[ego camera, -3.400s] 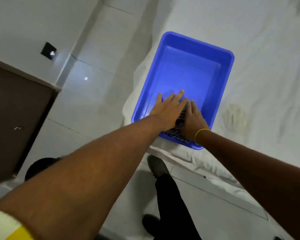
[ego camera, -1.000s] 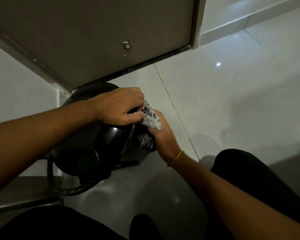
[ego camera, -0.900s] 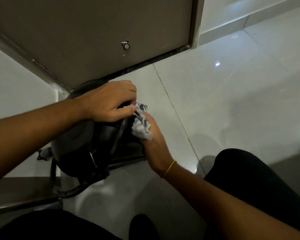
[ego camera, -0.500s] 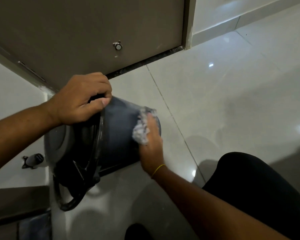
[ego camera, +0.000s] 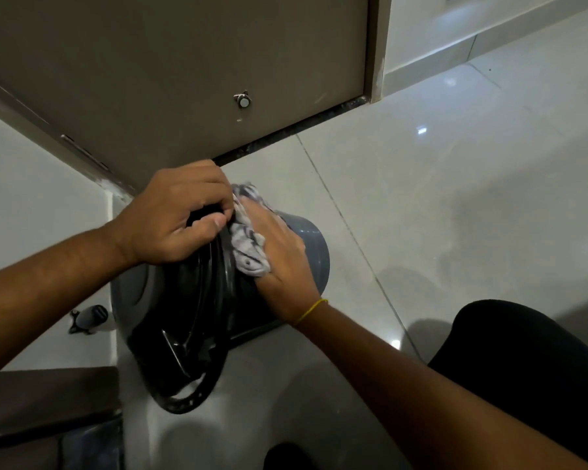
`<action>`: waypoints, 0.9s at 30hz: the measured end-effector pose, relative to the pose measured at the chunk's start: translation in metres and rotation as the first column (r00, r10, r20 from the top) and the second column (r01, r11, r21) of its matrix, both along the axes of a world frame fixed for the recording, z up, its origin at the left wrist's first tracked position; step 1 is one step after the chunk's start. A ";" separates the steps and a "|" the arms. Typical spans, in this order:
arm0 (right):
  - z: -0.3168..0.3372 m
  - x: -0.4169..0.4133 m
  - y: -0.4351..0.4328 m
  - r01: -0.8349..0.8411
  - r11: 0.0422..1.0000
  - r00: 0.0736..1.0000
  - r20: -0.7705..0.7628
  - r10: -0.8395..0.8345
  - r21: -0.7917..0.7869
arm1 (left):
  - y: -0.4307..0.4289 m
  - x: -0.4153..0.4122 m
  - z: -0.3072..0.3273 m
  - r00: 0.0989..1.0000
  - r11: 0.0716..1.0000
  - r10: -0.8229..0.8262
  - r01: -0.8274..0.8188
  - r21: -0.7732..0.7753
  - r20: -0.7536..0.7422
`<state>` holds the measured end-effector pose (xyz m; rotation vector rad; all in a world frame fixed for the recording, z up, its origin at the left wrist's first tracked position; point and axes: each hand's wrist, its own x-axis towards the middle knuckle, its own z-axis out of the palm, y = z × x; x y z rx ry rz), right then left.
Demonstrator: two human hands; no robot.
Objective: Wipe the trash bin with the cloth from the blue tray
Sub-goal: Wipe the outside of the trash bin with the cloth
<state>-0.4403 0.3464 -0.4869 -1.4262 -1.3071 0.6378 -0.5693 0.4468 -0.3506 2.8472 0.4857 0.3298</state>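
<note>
The trash bin lies tipped on the floor. The left hand grips its rim. The right hand presses the cloth on its side, just beside the left hand's grip.

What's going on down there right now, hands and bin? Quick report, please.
Left hand gripping the trash bin at its rim, bin tipped on the floor. Right hand pressing the cloth on the bin's side. Nothing in the way.
</note>
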 end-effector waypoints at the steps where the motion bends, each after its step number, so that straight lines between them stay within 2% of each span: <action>1: -0.020 0.002 0.000 0.022 0.996 0.993 -0.115 -0.031 -0.083 | -0.003 -0.001 0.000 1.000 1.000 -0.010 0.010 -0.004 -0.003; 3: -0.050 0.023 -0.003 0.058 0.963 0.960 -0.252 -0.126 -0.264 | -0.010 0.001 0.000 0.999 0.999 -0.038 0.038 -0.011 -0.016; 6: -0.060 0.052 -0.014 0.077 0.904 0.936 -0.281 -0.210 -0.421 | -0.020 0.008 -0.002 0.995 0.996 -0.085 0.085 0.000 -0.060; 8: -0.047 0.051 -0.008 0.057 0.907 0.938 -0.289 -0.191 -0.416 | -0.024 0.012 -0.003 0.991 0.994 -0.106 0.106 0.000 -0.078; 9: -0.036 0.047 -0.002 0.037 0.934 0.950 -0.277 -0.143 -0.356 | -0.025 0.013 -0.003 0.990 0.993 -0.117 0.118 0.003 -0.081; 11: -0.007 0.030 0.013 -0.117 0.976 0.944 -0.325 0.052 -0.183 | -0.027 0.011 -0.004 0.986 0.989 -0.145 0.147 0.017 -0.084; 13: 0.017 0.012 0.019 -0.213 0.976 0.962 -0.181 0.202 -0.043 | -0.030 0.005 -0.005 0.981 0.984 -0.176 0.179 0.023 -0.083; 15: 0.016 0.010 0.021 -0.300 0.954 0.936 -0.188 0.297 0.011 | -0.036 -0.002 -0.007 0.979 0.981 -0.187 0.190 0.036 -0.087; 17: -0.001 0.024 0.018 -0.308 0.949 0.935 -0.206 0.289 -0.065 | -0.041 -0.007 -0.008 0.978 0.981 -0.190 0.193 0.030 -0.090; 20: -0.040 0.062 0.014 -0.189 0.939 0.956 -0.270 0.110 -0.286 | -0.049 -0.007 -0.008 0.968 0.974 -0.225 0.227 0.008 -0.115; 23: -0.057 0.086 0.005 -0.082 0.836 0.954 -0.286 -0.092 -0.543 | -0.059 -0.001 -0.010 0.942 0.955 -0.289 0.296 0.015 -0.170; 25: -0.044 0.079 0.005 -0.079 0.853 0.960 -0.269 -0.074 -0.516 | -0.063 0.004 -0.012 0.924 0.940 -0.328 0.339 0.026 -0.195; 27: -0.011 0.060 0.013 -0.175 0.915 0.952 -0.299 0.063 -0.364 | -0.065 0.008 -0.014 0.914 0.930 -0.350 0.366 0.041 -0.203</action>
